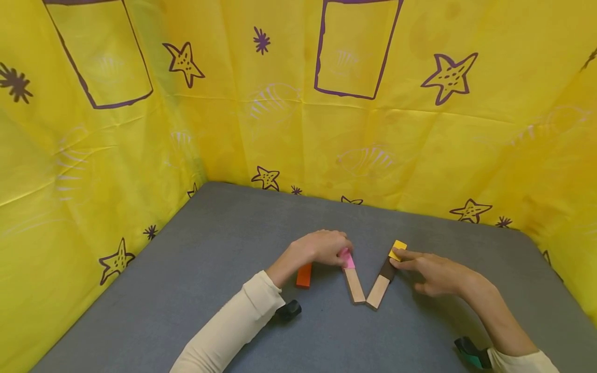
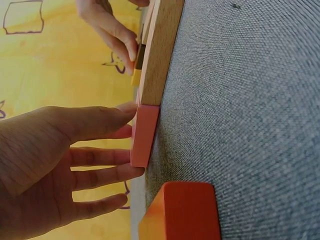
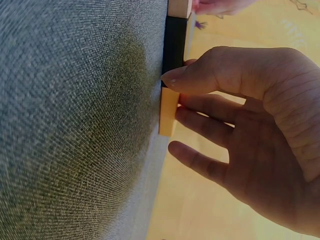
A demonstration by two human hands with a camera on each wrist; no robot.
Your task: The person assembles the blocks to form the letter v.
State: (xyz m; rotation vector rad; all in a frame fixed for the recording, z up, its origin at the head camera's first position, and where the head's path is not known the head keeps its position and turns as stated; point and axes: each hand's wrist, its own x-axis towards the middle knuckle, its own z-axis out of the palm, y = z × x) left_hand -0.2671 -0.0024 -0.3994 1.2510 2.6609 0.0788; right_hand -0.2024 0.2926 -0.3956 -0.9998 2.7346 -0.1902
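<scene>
My left hand (image 1: 326,246) pinches a pink block (image 1: 346,259) between thumb and fingers, as the left wrist view shows. The pink block meets the far end of a pale wooden block (image 1: 355,286). A second pale wooden block (image 1: 378,291) touches its near end, and the two rows make a V. Beyond that second block come a dark brown block (image 1: 386,269) and then a yellow block (image 1: 398,250). My right hand (image 1: 436,273) holds the yellow block, its thumb at the seam with the brown one. An orange block (image 1: 303,275) lies beside the left wrist.
All the blocks lie on a grey cloth-covered table (image 1: 261,228). Yellow curtains (image 1: 298,134) with starfish drawings rise behind and along the sides. Dark wrist straps (image 1: 289,310) show at both wrists.
</scene>
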